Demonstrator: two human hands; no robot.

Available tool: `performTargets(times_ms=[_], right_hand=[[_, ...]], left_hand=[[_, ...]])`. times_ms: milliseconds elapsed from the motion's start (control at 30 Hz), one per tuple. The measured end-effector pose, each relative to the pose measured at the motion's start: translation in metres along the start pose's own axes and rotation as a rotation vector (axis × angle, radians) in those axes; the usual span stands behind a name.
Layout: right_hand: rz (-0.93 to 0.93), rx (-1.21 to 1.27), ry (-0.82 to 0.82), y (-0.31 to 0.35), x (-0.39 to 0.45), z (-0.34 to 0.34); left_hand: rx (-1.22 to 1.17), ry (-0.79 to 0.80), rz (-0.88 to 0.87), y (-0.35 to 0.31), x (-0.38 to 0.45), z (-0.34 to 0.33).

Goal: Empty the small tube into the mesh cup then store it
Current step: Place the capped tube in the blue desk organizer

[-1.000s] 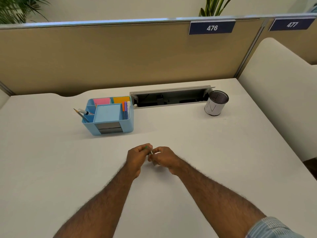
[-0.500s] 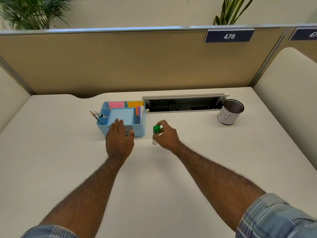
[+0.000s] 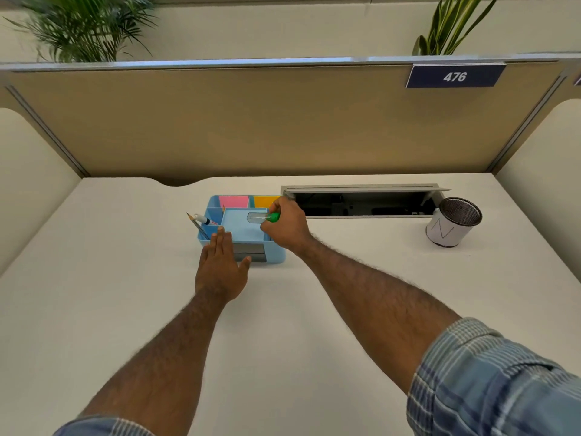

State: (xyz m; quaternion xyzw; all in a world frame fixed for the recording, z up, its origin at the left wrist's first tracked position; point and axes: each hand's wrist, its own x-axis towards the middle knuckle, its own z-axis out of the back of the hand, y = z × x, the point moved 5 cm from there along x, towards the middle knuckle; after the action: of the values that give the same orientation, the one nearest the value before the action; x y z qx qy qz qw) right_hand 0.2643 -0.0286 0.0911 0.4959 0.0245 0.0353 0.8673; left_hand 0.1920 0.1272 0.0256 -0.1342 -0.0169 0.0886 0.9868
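My right hand (image 3: 284, 226) grips a small clear tube (image 3: 258, 217) by its green cap. The tube lies sideways over the wide front compartment of the blue desk organizer (image 3: 275, 258). My left hand (image 3: 221, 267) rests flat, fingers together, against the organizer's front left corner and holds nothing. The mesh cup (image 3: 452, 223), dark mesh with a white band, stands far to the right on the white desk.
The organizer holds pink and orange notes at the back and a pencil and pen (image 3: 201, 220) at its left. An open cable tray (image 3: 361, 202) runs behind it. A tan partition bounds the desk's far side, with cream panels at both sides.
My right hand has carried the tube from beside the organizer up over its front compartment and turned it sideways. My left hand stays at the organizer's front.
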Motion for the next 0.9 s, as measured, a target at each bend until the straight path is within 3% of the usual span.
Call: performTargets(times_ms=[167,433,733,900], right_hand=[[0.059,-0.071,0.000,0.005,0.015,-0.023],[0.138,-0.398,0.058,-0.004,0.024,-0.041],[0.148,-0.400,0.058,-0.008,0.021,-0.035],[0.184,-0.409,0.034,-0.015,0.006,-0.017]], left_hand=[[0.010,-0.005,0.010,0.002,0.002,-0.005],[0.004,-0.011,0.013,0.005,0.003,-0.009],[-0.012,0.011,0.029,0.004,0.004,-0.006],[-0.136,0.028,0.048,-0.004,0.005,0.006]])
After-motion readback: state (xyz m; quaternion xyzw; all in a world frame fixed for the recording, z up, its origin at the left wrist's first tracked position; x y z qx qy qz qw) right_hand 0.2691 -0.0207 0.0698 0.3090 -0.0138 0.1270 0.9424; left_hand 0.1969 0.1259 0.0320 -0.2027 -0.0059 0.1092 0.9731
